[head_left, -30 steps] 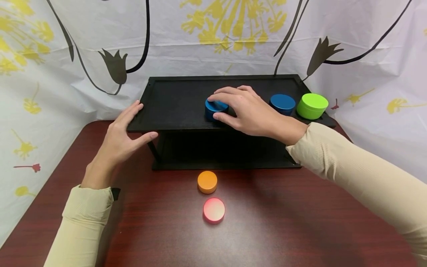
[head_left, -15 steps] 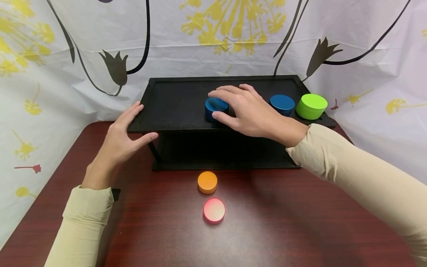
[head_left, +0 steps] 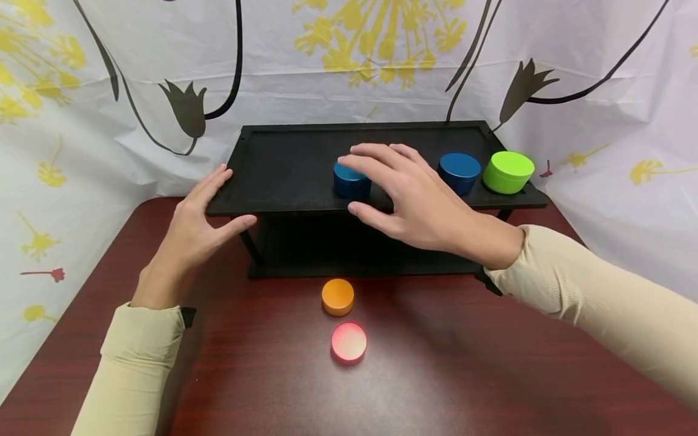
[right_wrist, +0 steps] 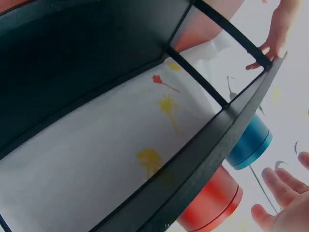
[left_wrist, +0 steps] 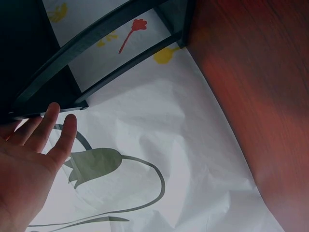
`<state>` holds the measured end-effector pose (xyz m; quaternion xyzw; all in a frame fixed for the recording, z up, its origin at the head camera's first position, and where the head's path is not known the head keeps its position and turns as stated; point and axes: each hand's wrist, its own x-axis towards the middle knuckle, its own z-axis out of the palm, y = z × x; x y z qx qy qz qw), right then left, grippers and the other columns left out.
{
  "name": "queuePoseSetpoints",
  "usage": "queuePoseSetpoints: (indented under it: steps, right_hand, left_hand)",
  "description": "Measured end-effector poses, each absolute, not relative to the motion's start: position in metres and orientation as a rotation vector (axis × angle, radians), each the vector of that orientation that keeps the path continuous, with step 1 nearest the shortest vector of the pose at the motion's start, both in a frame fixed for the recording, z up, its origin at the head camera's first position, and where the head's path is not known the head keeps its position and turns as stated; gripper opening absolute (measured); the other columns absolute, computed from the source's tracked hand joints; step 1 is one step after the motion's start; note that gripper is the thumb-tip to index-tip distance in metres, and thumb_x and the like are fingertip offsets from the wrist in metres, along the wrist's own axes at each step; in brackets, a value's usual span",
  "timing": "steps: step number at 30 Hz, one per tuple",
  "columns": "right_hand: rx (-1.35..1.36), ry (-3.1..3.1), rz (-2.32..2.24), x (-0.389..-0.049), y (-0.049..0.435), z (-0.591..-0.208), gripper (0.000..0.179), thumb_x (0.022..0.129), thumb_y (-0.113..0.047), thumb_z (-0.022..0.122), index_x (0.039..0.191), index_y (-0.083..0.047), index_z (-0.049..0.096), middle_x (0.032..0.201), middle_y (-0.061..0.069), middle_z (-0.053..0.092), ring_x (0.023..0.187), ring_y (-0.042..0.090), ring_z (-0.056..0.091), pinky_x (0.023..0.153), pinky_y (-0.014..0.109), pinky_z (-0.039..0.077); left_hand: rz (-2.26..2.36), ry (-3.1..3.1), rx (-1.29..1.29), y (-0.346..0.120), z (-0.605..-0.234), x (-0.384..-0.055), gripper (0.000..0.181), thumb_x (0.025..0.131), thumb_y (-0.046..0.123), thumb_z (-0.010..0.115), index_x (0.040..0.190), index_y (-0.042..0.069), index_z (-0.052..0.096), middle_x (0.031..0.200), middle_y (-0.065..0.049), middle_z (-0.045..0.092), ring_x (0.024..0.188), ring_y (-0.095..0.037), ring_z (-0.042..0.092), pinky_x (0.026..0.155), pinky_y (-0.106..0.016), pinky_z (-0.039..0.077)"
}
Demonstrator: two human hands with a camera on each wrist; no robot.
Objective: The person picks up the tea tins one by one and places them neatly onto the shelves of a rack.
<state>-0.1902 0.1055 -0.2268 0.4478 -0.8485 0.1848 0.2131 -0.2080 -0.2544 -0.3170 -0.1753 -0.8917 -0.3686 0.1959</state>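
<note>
A round blue tin point(head_left: 351, 183) stands upright near the front edge of the black shelf's top point(head_left: 283, 163). My right hand point(head_left: 420, 197) hovers just right of it, fingers spread; the right wrist view shows a gap between the fingertips and the blue tin point(right_wrist: 251, 142). Beside that tin on the top stands a red tin point(right_wrist: 212, 200), which my right hand hides in the head view. My left hand point(head_left: 193, 224) rests its straight fingers on the shelf's left edge, thumb apart. Farther right stand another blue tin point(head_left: 459, 172) and a lime-green tin point(head_left: 508, 172).
On the dark red wooden table point(head_left: 262, 363), in front of the shelf, sit an orange tin point(head_left: 337, 297) and a pinkish-red tin point(head_left: 348, 343). The shelf has an open lower level. A white curtain point(head_left: 327, 97) with printed flowers hangs behind and at both sides.
My right hand has let go of the left blue tin and drawn back a little to the right and toward me. The tin stays in place. My left hand has not moved.
</note>
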Motion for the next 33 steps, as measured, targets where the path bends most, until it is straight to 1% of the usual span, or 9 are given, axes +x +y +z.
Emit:
queuePoseSetpoints:
  steps: [8, 17, 22, 33]
  right_hand:
    - [1.283, -2.326, 0.534, -0.175, 0.107, -0.237, 0.055, 0.092, -0.031, 0.071, 0.14, -0.01, 0.056, 0.141, 0.013, 0.054, 0.13, 0.026, 0.049, 0.113, 0.048, 0.029]
    - [1.377, -2.225, 0.52, -0.16, 0.106, -0.249, 0.057, 0.087, -0.027, 0.076, 0.138, -0.007, 0.059, 0.138, 0.014, 0.058, 0.128, 0.025, 0.052, 0.112, 0.049, 0.031]
    - [1.424, -2.209, 0.508, -0.15, 0.104, -0.26, 0.055, 0.088, -0.027, 0.074, 0.137, -0.008, 0.059, 0.137, 0.012, 0.058, 0.13, 0.023, 0.051, 0.111, 0.05, 0.033]
    - [1.49, -2.3, 0.493, -0.134, 0.105, -0.285, 0.053, 0.089, -0.027, 0.073, 0.137, -0.012, 0.059, 0.138, 0.007, 0.057, 0.13, 0.019, 0.05, 0.111, 0.046, 0.034]
  left_hand:
    - [-1.024, -2.503, -0.49, -0.255, -0.319, -0.208, 0.082, 0.08, 0.032, 0.084, 0.151, 0.019, 0.045, 0.158, 0.004, 0.036, 0.145, -0.017, 0.031, 0.116, -0.049, 0.027]
    - [-1.034, -2.501, -0.483, -0.254, -0.318, -0.208, 0.082, 0.08, 0.032, 0.084, 0.151, 0.019, 0.045, 0.158, 0.002, 0.036, 0.145, -0.017, 0.031, 0.116, -0.049, 0.026]
    - [-1.031, -2.498, -0.485, -0.254, -0.317, -0.208, 0.082, 0.08, 0.032, 0.084, 0.151, 0.019, 0.046, 0.158, 0.001, 0.037, 0.145, -0.017, 0.031, 0.116, -0.049, 0.026]
    - [-1.021, -2.493, -0.489, -0.253, -0.317, -0.208, 0.082, 0.079, 0.032, 0.084, 0.15, 0.018, 0.046, 0.158, 0.004, 0.037, 0.145, -0.017, 0.032, 0.116, -0.048, 0.027]
